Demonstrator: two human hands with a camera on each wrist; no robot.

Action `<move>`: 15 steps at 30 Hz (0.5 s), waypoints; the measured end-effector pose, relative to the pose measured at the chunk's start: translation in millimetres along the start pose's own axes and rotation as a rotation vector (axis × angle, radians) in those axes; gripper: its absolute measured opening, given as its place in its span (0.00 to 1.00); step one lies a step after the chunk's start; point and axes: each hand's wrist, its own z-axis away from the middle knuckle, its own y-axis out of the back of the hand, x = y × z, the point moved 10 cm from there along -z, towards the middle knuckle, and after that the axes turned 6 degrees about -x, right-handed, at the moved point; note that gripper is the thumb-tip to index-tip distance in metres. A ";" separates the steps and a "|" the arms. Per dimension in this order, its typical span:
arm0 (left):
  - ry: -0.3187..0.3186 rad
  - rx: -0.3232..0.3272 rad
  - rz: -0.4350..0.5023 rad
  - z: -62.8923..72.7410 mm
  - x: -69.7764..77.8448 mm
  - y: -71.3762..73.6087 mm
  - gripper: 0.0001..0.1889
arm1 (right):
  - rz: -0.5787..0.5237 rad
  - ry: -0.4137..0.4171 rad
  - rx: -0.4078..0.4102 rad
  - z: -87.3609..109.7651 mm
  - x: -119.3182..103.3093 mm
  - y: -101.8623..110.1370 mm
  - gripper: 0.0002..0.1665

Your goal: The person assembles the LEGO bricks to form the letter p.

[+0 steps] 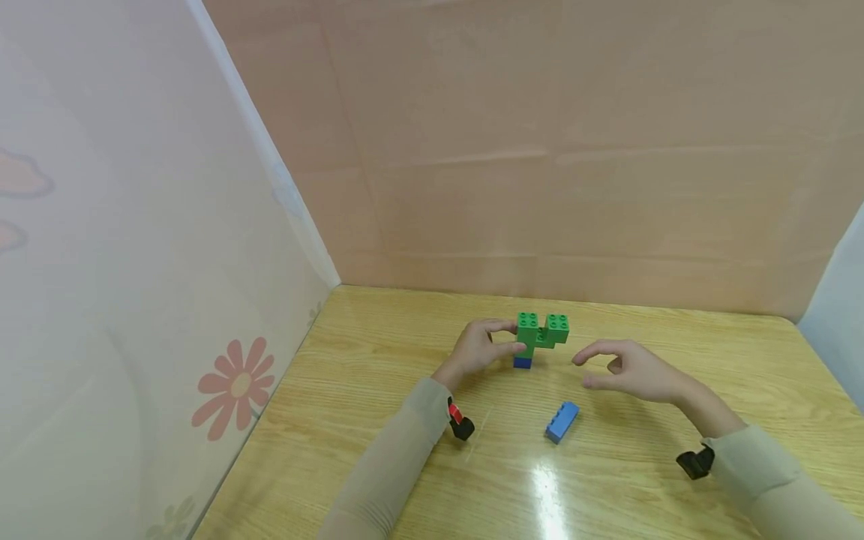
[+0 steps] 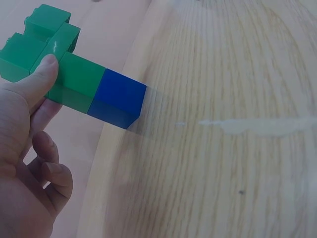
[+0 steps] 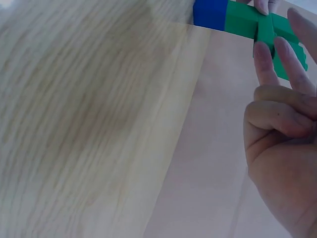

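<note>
A stack of toy building blocks (image 1: 527,339), green on top with a dark blue block (image 2: 118,98) at its foot, stands on the table. A green arm branches off to its right and carries a raised green block (image 1: 557,324). My left hand (image 1: 478,346) pinches the green column between thumb and fingers from the left. To the right of the stack, my right hand (image 1: 631,370) holds nothing, its thumb and index finger spread apart. In the right wrist view its fingertips (image 3: 263,52) overlap the green blocks. A loose lighter blue block (image 1: 562,422) lies nearer me, between the forearms.
The wooden table (image 1: 391,337) ends at a brown-covered wall (image 1: 574,187) behind the stack. A white sheet with a printed flower (image 1: 240,385) rises along the left side. Each wrist wears a small black device (image 1: 695,463).
</note>
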 end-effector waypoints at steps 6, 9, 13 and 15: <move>0.002 -0.003 -0.002 0.6 2.3 0.4 0.26 | 0.018 -0.013 -0.142 -1.4 9.4 -20.0 0.21; 0.003 0.001 -0.007 1.0 3.8 1.1 0.27 | 0.013 -0.008 -0.191 -1.9 11.3 -27.6 0.20; 0.005 0.002 0.004 2.0 5.2 1.7 0.27 | -0.049 0.009 -0.269 -2.3 11.1 -38.2 0.19; 0.002 0.001 0.014 2.4 5.9 1.9 0.27 | -0.073 0.015 -0.304 -2.7 10.6 -42.7 0.19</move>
